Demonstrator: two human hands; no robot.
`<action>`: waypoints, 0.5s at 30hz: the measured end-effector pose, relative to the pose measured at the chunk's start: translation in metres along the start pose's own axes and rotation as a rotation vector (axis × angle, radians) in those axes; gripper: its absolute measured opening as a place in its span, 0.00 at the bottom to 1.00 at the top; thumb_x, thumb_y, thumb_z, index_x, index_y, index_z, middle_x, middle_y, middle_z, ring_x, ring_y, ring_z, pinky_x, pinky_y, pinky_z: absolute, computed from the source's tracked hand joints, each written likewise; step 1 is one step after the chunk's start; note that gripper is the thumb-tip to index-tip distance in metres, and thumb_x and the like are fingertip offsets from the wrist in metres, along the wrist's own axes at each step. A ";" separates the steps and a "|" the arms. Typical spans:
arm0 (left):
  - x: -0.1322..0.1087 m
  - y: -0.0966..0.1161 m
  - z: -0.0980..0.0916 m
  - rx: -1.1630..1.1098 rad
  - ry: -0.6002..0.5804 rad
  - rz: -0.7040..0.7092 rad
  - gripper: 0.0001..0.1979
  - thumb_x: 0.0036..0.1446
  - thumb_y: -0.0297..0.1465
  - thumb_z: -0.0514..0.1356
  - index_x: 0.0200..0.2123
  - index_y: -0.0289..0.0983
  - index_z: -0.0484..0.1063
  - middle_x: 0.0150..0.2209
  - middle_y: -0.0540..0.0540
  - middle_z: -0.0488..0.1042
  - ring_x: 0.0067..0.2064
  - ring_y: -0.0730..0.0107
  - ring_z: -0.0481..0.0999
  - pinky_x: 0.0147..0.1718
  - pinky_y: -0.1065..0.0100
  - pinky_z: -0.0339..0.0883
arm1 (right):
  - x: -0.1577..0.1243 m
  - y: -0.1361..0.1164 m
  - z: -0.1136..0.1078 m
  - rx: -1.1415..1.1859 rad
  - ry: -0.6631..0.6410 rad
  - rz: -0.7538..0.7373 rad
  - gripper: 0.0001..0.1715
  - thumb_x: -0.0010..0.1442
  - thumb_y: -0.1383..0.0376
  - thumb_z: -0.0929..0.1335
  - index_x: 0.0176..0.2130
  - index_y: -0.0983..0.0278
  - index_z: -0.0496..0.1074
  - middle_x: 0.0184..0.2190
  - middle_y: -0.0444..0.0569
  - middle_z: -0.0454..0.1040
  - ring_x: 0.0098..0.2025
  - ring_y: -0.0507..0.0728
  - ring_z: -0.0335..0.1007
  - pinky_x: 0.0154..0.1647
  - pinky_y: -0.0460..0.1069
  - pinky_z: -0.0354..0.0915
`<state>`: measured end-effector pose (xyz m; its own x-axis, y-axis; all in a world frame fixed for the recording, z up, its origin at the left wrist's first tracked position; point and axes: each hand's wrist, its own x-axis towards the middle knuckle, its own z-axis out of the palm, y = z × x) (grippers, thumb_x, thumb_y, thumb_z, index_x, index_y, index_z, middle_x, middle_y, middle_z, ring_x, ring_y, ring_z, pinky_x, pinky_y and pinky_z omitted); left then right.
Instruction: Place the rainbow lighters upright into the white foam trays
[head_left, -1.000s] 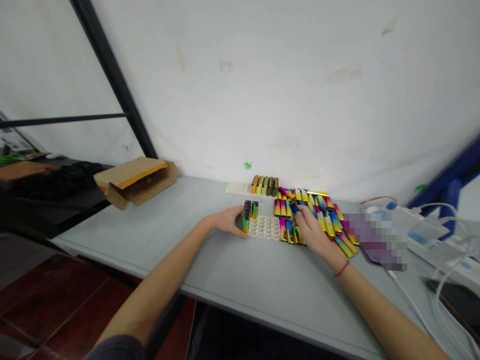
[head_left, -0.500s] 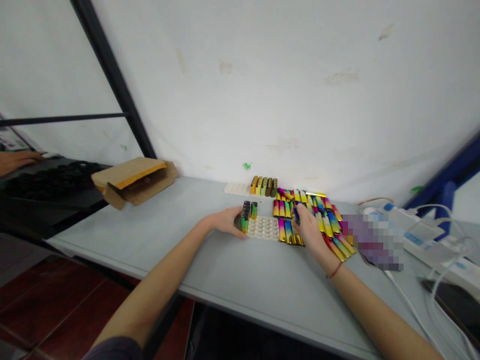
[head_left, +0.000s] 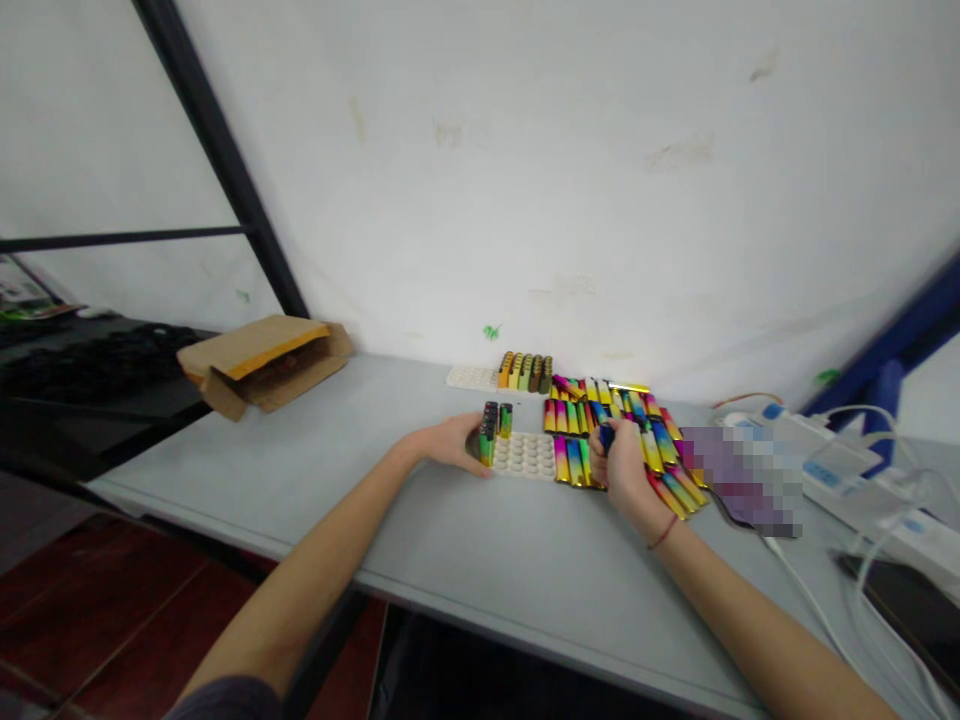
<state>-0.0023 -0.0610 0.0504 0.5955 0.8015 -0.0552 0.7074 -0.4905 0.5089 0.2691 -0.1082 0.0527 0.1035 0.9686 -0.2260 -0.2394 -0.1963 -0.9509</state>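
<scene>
My left hand (head_left: pixel 452 442) curves around the left end of a white tray with round holes (head_left: pixel 529 456), thumb at its front corner and fingers at the back. Several green tubes with black tops (head_left: pixel 489 436) stand upright at that end, beside the fingers. Closed fingers of my right hand (head_left: pixel 622 465) hold a dark blue tube (head_left: pixel 606 436), mostly hidden by the hand. Around and behind that hand lie several shiny rainbow-coloured flat tubes (head_left: pixel 574 416) in rows, right of the tray.
Behind stands a block of yellow-and-brown tubes (head_left: pixel 525 372), beside another white holed tray (head_left: pixel 472 378). An open cardboard box (head_left: pixel 266 362) lies at the left. On the right are a purple, partly pixelated item (head_left: pixel 720 470), a white power strip with cables (head_left: pixel 832 475) and a dark phone (head_left: pixel 907 610).
My right hand has shifted slightly right over the rainbow tubes, with the dark blue tube in its fingers. My left hand stays at the tray. Another person's hand at far left has left view.
</scene>
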 end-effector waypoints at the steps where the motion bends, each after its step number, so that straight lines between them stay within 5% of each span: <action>1: 0.000 0.000 0.000 -0.005 0.001 -0.001 0.42 0.36 0.46 0.70 0.54 0.36 0.62 0.53 0.42 0.68 0.54 0.48 0.66 0.52 0.58 0.59 | 0.000 0.000 0.000 0.002 0.002 -0.001 0.24 0.57 0.56 0.52 0.14 0.60 0.50 0.08 0.37 0.43 0.09 0.46 0.35 0.09 0.42 0.35; 15: 0.000 0.002 -0.001 0.028 -0.020 -0.027 0.43 0.36 0.47 0.70 0.55 0.35 0.61 0.54 0.40 0.67 0.54 0.47 0.65 0.53 0.56 0.58 | -0.004 -0.003 0.000 0.139 0.054 0.000 0.24 0.59 0.53 0.53 0.16 0.59 0.48 0.08 0.37 0.43 0.09 0.46 0.35 0.08 0.43 0.36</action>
<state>-0.0016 -0.0619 0.0521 0.5832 0.8077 -0.0861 0.7338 -0.4783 0.4825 0.2696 -0.1115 0.0564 0.1541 0.9584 -0.2401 -0.3700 -0.1693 -0.9135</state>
